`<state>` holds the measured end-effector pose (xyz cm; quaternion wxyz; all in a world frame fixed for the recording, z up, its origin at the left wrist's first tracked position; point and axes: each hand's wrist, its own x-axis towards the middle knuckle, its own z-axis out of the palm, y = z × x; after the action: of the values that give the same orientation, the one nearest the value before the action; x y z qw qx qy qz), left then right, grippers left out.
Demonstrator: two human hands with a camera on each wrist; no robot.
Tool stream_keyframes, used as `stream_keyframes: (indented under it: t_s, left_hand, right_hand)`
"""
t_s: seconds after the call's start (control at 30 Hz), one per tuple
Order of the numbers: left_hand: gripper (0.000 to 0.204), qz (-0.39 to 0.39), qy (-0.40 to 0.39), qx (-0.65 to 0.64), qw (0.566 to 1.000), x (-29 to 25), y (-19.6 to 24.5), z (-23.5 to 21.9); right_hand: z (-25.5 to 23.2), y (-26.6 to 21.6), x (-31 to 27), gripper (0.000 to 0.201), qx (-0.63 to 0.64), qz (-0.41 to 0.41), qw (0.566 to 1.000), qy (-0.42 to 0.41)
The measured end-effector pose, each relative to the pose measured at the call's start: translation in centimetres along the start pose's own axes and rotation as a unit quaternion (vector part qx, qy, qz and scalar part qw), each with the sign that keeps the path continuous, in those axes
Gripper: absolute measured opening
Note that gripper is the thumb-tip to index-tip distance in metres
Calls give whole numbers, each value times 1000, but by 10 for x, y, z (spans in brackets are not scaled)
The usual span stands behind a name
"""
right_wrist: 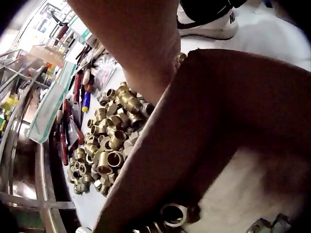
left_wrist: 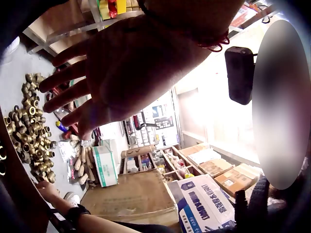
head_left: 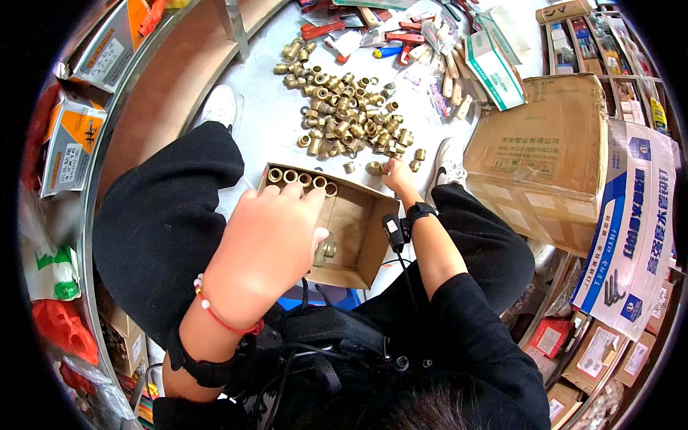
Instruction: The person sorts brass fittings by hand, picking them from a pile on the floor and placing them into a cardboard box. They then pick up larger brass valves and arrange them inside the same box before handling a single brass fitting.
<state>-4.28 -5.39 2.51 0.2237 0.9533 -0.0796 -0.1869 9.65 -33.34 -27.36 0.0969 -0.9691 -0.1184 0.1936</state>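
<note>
An open cardboard box [head_left: 365,215] stands between the person's legs. Several brass fittings [head_left: 304,179] line its far left side, and a few others [head_left: 328,249] lie lower inside, beside the left thumb. The left hand [head_left: 261,244] hovers over the box's left part; its fingers look spread and empty in the left wrist view [left_wrist: 112,73]. Just beyond the box's far right corner, the right hand [head_left: 396,178] touches fittings at the near edge of a brass pile [head_left: 344,115]. Its fingertips are too small to show a grip, and the box wall [right_wrist: 194,121] hides them in the right wrist view.
Red-handled tools [head_left: 322,30] and wooden-handled tools [head_left: 451,75] lie beyond the pile. A large carton [head_left: 537,158] stands at the right, next to a blue-and-white box [head_left: 623,229]. A curved metal-edged shelf [head_left: 154,93] runs along the left. White shoes [head_left: 218,107] flank the pile.
</note>
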Motion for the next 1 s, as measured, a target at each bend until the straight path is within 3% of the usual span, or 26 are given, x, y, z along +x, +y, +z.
stream_keyframes:
  t_s: [0.07,0.17,0.27,0.5,0.7,1.0]
  left_hand:
    - [36,4,8,-3,1000,-1,-1,2]
    - [35,10,25,-9,1000,-1,-3,4]
    - [35,7,31,-10,999,-1,-3,4]
    - [37,-8,-2,-11,1000,3,-3,-2]
    - [38,-8,-6,-14,1000,3,-4,-3]
    - [38,-3,-4,-7,1000,4,1,-1]
  right_hand:
    - [4,1,-5,10,2,-6,1000,17]
    - [6,5,-7,10,5,12,999,-48]
    - [12,9,-3,16,5,23,999,-47]
    - [24,10,-2,32,53,24,995,78]
    - [22,8,-2,31,32,28,998,46]
    - [8,-7,-1,29,74,24,991,109]
